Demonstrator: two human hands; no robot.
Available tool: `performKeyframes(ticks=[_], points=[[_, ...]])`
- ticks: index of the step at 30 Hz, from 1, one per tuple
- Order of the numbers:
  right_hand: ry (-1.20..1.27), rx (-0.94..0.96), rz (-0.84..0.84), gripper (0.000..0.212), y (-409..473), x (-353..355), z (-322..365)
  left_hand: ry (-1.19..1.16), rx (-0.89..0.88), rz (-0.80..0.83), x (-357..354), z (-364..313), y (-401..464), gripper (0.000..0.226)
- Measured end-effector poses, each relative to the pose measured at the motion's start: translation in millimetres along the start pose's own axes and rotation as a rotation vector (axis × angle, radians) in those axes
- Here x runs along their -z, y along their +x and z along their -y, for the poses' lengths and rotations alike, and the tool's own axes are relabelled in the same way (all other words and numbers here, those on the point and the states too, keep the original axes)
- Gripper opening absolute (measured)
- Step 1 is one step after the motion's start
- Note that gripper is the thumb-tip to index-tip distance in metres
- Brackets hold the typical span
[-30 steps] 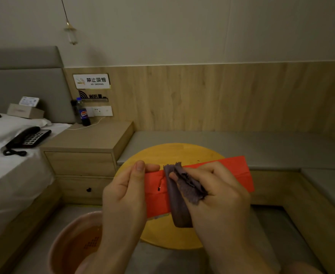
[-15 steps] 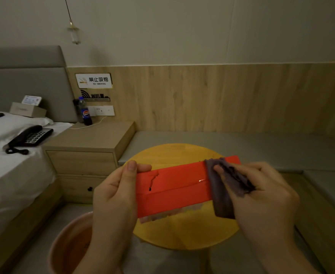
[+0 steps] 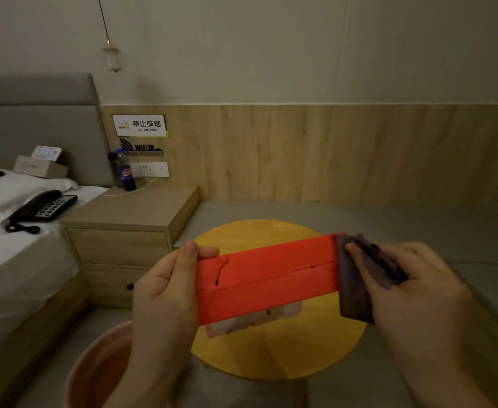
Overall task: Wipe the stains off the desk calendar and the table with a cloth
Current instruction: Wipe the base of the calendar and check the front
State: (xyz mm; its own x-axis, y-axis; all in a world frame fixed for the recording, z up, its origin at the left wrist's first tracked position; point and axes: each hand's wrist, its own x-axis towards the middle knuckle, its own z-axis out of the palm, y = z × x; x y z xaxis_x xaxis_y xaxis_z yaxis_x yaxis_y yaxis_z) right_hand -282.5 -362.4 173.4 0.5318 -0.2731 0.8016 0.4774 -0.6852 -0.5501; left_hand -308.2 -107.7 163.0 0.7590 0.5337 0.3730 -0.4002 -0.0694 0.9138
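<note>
The desk calendar (image 3: 266,282) is held in the air above the round yellow tabletop (image 3: 286,348), its red cover facing the camera. The left hand (image 3: 165,293) is clamped on its left end, thumb across the front. The right hand (image 3: 409,290) is closed on a bunched purple cloth (image 3: 356,287), pressing it around the calendar's right end.

A dark streak (image 3: 221,270) runs down the red face close to the left thumb, and a wet glistening smear (image 3: 303,267) lies along the crease near the middle. Both look untouched, so the wiping is judged far from finished (the tabletop has not been reached at all).

To do this step well, the cloth should travel flat along the face toward the left thumb with steady pressure, then work into the crease, where liquid tends to collect. The left grip needs to resist that push so the cover does not flex. Turning the cloth to a clean fold before tackling the dark streak should avoid spreading it.
</note>
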Motion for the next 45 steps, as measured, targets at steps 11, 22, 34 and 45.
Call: performKeyframes(ticks=[11, 22, 34, 45], points=[[0.099, 0.049, 0.039, 0.016, -15.3, -17.2, 31.3, 0.031, -0.008, 0.004, -11.4, 0.1, -3.5, 0.034], [0.205, 0.102, 0.150, 0.010, -39.0, -40.2, 71.6, 0.032, -0.011, 0.015, -18.3, 2.3, -8.0, 0.035], [0.216, 0.125, 0.154, 0.009, -44.5, -42.0, 75.7, 0.052, -0.014, 0.039, -16.2, 3.8, -10.2, 0.040], [0.111, 0.125, 0.043, 0.007, -28.6, -26.5, 42.8, 0.048, -0.018, 0.005, -5.1, -1.5, -10.2, 0.034]])
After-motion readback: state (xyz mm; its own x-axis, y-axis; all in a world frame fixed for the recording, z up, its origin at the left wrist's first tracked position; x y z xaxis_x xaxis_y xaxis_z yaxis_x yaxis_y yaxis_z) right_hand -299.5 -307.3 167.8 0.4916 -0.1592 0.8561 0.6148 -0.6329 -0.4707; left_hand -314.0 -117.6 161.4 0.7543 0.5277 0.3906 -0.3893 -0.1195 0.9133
